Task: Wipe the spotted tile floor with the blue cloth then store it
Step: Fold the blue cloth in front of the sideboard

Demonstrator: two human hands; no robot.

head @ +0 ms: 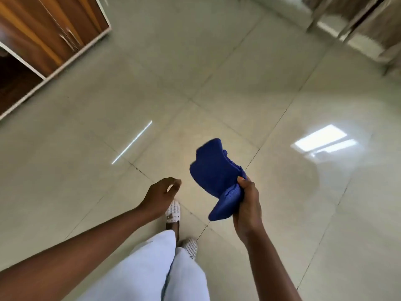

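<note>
While standing on the pale glossy tile floor (pixel 217 72), with dark grout lines crossing diagonally and meeting near centre. At ten to eleven o'clock, a brown wooden cabinet (pixel 43 35) with a white frame and two slim metal handles on its doors, its lower left compartment dark and open-looking. At one to two o'clock, blurred furniture legs and pale panels (pixel 358 25), too smeared to name. At three o'clock, a bright window reflection (pixel 323 140) on the tiles; at nine o'clock of centre, a thin streak of reflected light (pixel 132 142). At six o'clock, pale blue trousers (pixel 165 270), with two white woven shoes just beyond: one (pixel 173 210) forward, the other (pixel 190 247) nearer and to its right. From seven o'clock, a bare left forearm reaching up toward centre, ending in the left hand (pixel 159 197), loosely curled, thumb and forefinger close but gripping nothing, held above the forward shoe. From five o'clock, the right forearm rising to the right hand (pixel 248 205), fingers and thumb clenched around the blue cloth (pixel 213 168). Cloth held in the air above the floor, just right of centre, bunched at the grip, one broad fold standing up toward twelve o'clock and a smaller flap hanging toward seven o'clock. Hands near each other, not touching; cloth clear of the left hand.
</note>
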